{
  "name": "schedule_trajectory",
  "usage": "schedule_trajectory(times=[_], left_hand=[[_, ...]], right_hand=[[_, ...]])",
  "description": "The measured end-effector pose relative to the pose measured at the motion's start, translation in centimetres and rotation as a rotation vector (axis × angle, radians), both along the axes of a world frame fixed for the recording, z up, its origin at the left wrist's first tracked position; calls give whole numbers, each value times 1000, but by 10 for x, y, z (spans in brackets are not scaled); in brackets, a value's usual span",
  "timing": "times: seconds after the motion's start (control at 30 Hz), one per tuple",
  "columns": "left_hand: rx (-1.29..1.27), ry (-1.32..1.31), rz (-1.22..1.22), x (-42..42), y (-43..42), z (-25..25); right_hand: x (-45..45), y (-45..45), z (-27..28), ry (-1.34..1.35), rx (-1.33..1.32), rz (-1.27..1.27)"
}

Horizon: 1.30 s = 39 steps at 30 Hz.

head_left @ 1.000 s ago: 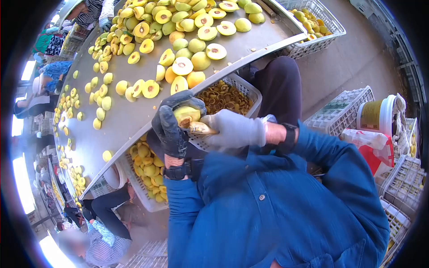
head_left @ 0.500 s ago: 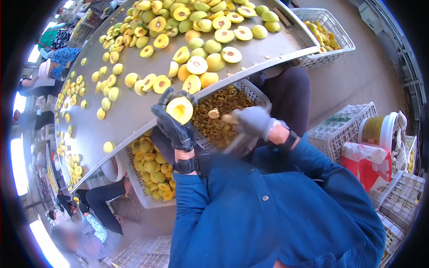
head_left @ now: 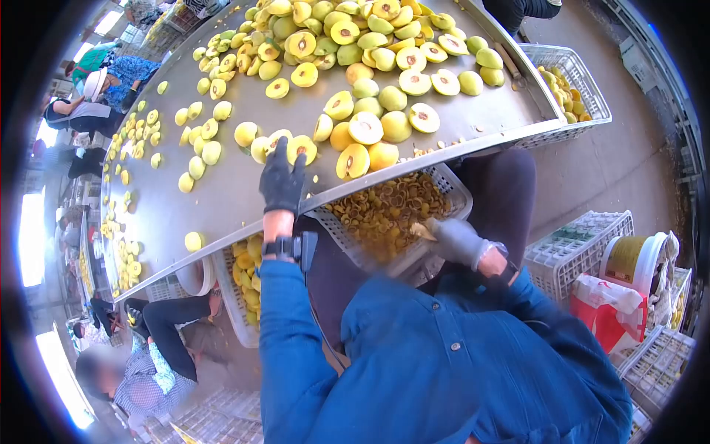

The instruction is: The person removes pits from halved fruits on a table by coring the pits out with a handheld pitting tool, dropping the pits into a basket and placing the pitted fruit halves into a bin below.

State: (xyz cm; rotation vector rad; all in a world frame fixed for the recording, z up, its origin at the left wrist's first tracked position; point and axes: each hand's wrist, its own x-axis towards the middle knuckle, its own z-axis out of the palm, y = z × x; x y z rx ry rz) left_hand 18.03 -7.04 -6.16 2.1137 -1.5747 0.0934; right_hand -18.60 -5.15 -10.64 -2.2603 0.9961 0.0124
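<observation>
My left hand [head_left: 284,181], in a dark glove, reaches over the metal table with its fingers stretched out. Its fingertips touch or lie just over a peach half [head_left: 301,149] with the stone in its cut face; the exact contact is hard to see. In a grey glove, my right hand [head_left: 460,243] is closed around a small pale beige piece [head_left: 423,231], whose kind I cannot make out. That hand hovers over a crate of brown stones and scraps [head_left: 392,211] below the table edge. Whole and halved yellow peaches [head_left: 366,127] lie close to my left hand.
The sloping metal table [head_left: 244,192] carries many more peaches. A crate of peach halves [head_left: 246,285] stands below left, another crate [head_left: 573,122] at the far right. A white bucket [head_left: 629,259], a red bag [head_left: 603,307] and stacked crates are on my right. Other people sit at left.
My left hand has moved from in front of me to the table; the hollowed peach half it held is gone from it. My right hand has lowered slightly, and the view has shifted.
</observation>
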Motion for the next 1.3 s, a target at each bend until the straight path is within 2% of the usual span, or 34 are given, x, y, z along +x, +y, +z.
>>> schedule_trajectory(times=[0.07,0.17,0.3,0.4,0.5,0.57,0.63,0.7,0.8,0.87,0.97,1.0,1.03,1.07,1.13,1.2,1.3], left_hand=[[74,-85,-14,14,-28,-25],[43,300,-135,22,-49,-38],[33,890,-109,10,-32,-19],[45,853,-103,-21,0,20],[32,784,-194,-62,29,59],[-17,722,-254,-81,43,64],[-87,649,-284,-94,54,65],[-123,799,-224,-106,62,67],[-135,1012,-172,-125,70,74],[-109,1091,-155,-131,73,77],[-96,1372,-162,-123,80,73],[-91,1425,-163,-123,85,73],[-104,1429,-173,-126,87,74],[-134,1333,-203,-131,86,79],[-230,965,-242,-148,85,93],[-300,733,-242,-158,80,101],[-354,613,-240,-161,80,99]], right_hand=[[-2,3,-5,34,2,-17],[0,1,1,-19,6,-18],[17,-15,35,-247,47,-66],[49,-31,66,-550,179,-253],[84,-32,94,-758,90,-399],[106,-24,86,-955,242,-438],[107,-20,80,-1037,537,-491],[92,-22,97,-972,970,-554],[80,-23,115,-880,724,-468],[80,-31,114,-917,420,-374],[69,-40,137,-767,-31,-200],[66,-42,147,-647,28,-107],[67,-40,145,-648,-87,-92],[68,-38,140,-648,-202,-77],[66,-29,139,-697,-422,-95],[58,-9,144,-688,-374,-186],[56,17,140,-584,-303,-209]])
